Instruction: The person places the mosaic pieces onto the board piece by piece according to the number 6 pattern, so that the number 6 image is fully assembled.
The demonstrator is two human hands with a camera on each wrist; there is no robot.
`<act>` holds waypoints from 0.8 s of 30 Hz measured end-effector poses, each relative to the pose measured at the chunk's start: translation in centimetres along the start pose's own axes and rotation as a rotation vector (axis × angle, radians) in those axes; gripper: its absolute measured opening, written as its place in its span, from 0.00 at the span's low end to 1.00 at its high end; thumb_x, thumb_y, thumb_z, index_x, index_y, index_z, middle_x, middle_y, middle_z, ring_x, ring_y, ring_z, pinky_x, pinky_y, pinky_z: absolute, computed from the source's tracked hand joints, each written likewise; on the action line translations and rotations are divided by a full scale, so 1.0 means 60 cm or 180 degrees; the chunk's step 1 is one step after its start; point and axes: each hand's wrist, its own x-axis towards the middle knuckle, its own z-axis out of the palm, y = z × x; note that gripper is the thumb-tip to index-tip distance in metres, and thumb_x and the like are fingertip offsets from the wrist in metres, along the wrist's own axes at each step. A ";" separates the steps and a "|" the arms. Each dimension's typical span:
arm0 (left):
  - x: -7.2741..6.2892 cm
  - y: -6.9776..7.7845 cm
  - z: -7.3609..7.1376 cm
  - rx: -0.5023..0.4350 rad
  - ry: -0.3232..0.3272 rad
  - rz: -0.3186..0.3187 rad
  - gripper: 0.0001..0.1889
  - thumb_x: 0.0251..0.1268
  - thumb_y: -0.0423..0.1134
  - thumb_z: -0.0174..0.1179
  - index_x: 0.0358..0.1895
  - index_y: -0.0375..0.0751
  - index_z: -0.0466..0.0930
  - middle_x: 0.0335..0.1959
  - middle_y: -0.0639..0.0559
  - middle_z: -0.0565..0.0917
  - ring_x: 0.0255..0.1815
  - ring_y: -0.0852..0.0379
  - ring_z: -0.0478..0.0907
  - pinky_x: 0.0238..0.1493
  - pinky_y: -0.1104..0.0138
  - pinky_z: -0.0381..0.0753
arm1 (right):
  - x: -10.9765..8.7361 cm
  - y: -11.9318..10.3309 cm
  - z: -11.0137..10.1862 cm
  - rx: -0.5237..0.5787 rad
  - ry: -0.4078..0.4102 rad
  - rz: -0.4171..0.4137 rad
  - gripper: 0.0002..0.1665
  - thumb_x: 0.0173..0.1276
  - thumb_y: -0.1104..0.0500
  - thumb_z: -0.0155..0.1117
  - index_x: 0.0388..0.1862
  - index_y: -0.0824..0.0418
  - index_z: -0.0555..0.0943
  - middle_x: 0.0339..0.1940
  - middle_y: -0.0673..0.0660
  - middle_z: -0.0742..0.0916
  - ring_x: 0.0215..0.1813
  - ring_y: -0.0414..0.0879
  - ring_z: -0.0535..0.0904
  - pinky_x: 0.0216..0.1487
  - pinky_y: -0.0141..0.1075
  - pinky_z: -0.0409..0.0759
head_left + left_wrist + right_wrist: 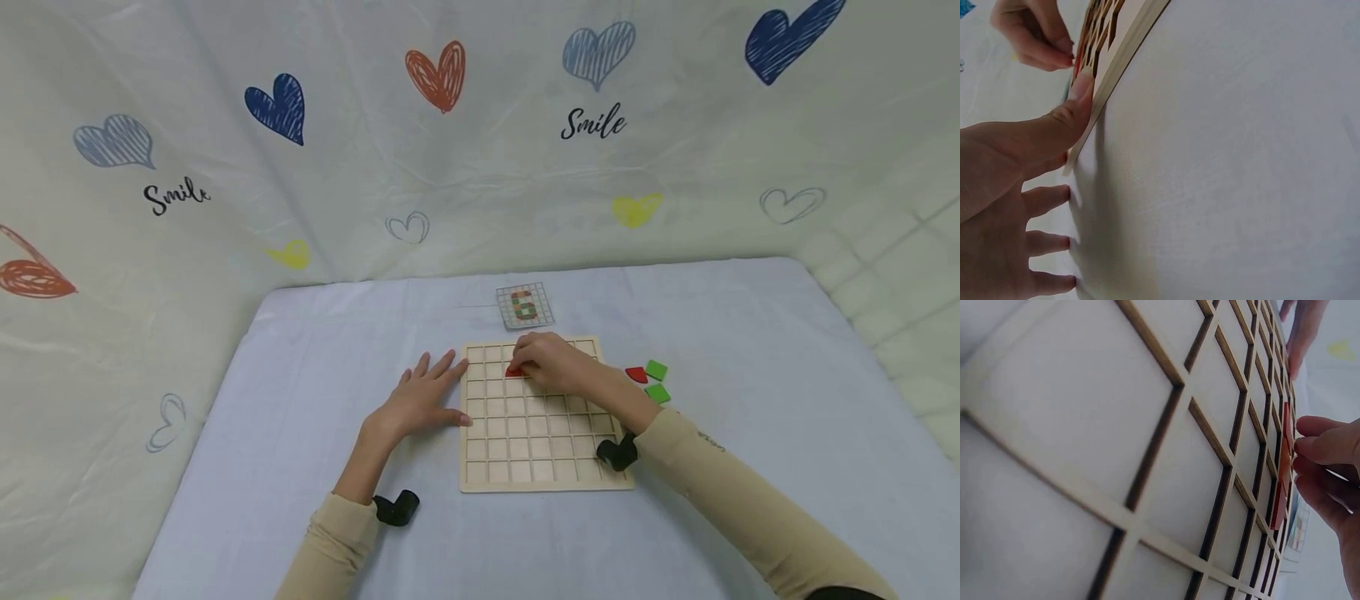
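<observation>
A light wooden grid board [498,475] lies on the table, with square cells framed by raised strips. My left hand [416,404] is spread at its left edge; the thumb [1079,94] rests on the rim, and the other fingers reach along the side. Over the far rows, my right hand [551,362] pinches with thumb and fingertips at a small red tile [513,372]. Seen from the right wrist, the fingertips touch an orange-red tile [1284,465] between two red pieces, one of them a red tile [1277,509] nearer the card. The fingers partly hide these pieces.
Right of the board lie a red quarter-round tile [636,375], a green square tile [656,370] and another green tile [657,393]. A gridded card [525,306] with a coloured figure 6 lies beyond the board. Behind the table hangs a heart-printed cloth [495,167].
</observation>
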 end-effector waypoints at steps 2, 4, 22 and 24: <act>0.000 0.001 -0.001 0.0007 0.0005 -0.0006 0.49 0.62 0.58 0.70 0.83 0.51 0.55 0.86 0.46 0.50 0.85 0.31 0.40 0.78 0.33 0.47 | -0.003 0.000 -0.001 0.0039 0.0019 0.0034 0.08 0.68 0.73 0.67 0.37 0.65 0.91 0.34 0.58 0.88 0.36 0.49 0.84 0.40 0.37 0.85; -0.001 0.001 0.000 -0.0001 0.0013 -0.0004 0.49 0.62 0.58 0.70 0.83 0.51 0.55 0.86 0.46 0.50 0.85 0.31 0.40 0.78 0.33 0.47 | -0.007 -0.001 -0.003 0.0054 0.0046 0.0078 0.08 0.68 0.72 0.67 0.37 0.65 0.91 0.34 0.57 0.88 0.36 0.48 0.84 0.40 0.36 0.85; 0.000 0.003 0.002 0.0020 0.0035 -0.0015 0.50 0.61 0.57 0.72 0.83 0.50 0.56 0.86 0.46 0.51 0.85 0.30 0.41 0.78 0.33 0.47 | -0.082 0.008 -0.034 0.0091 0.0058 0.0898 0.09 0.65 0.67 0.73 0.44 0.64 0.90 0.41 0.55 0.89 0.40 0.45 0.82 0.43 0.38 0.85; 0.000 0.003 0.002 0.0004 0.0029 -0.0025 0.50 0.61 0.57 0.72 0.83 0.50 0.56 0.86 0.47 0.50 0.85 0.31 0.40 0.79 0.33 0.47 | -0.091 0.009 -0.038 0.0071 0.0070 0.0953 0.09 0.65 0.66 0.73 0.44 0.65 0.90 0.41 0.55 0.89 0.40 0.45 0.82 0.43 0.38 0.85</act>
